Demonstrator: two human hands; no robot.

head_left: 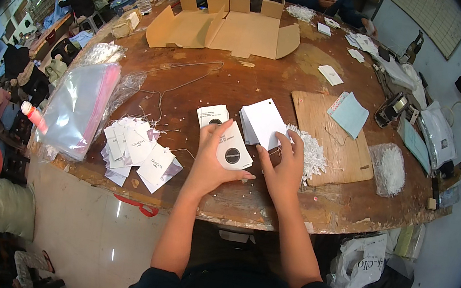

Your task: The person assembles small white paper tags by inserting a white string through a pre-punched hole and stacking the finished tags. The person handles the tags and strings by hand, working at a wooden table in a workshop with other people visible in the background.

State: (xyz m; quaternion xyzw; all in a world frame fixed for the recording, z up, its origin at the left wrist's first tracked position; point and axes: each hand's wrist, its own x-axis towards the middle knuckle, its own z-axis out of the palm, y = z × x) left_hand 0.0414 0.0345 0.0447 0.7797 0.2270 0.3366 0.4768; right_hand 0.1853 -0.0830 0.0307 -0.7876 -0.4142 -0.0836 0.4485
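My left hand curls around a stack of off-white printed cards, each with a black circle, thumb along the near edge and fingers at the far left. Just behind it lies a second small stack of printed cards. To the right, the thumb and fingers of my right hand close on the near right edge of plain white tags, slightly fanned, with a punched hole in the top one. A heap of white looped strings lies beside my right hand, partly hidden by it.
Left are strung tags and clear plastic bags. A wooden board bears a light-blue sheet; a bag of strings lies beyond. An open cardboard box stands far back, with other people behind the table.
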